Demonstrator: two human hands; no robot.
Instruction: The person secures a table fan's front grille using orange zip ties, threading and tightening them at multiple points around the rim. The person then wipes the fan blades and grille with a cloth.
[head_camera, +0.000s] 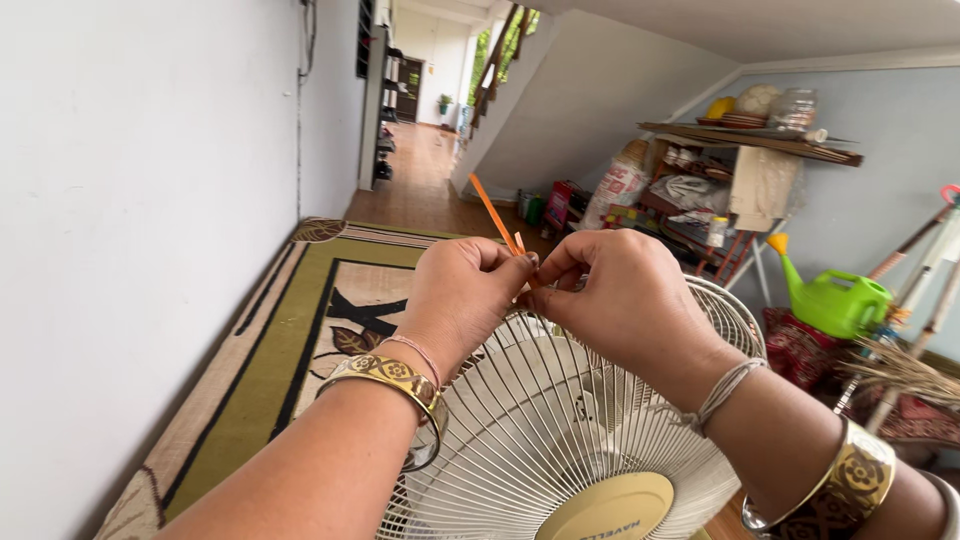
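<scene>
Both hands (fingers pinched) on orange tie

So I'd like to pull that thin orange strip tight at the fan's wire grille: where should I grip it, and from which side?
Probably the long free tail of the thin orange strip, gripped from above. It rises slanting up and away from the cream wire fan grille, clear of everything, while its lower end is pinched between the left hand and right hand at the rim.
</scene>
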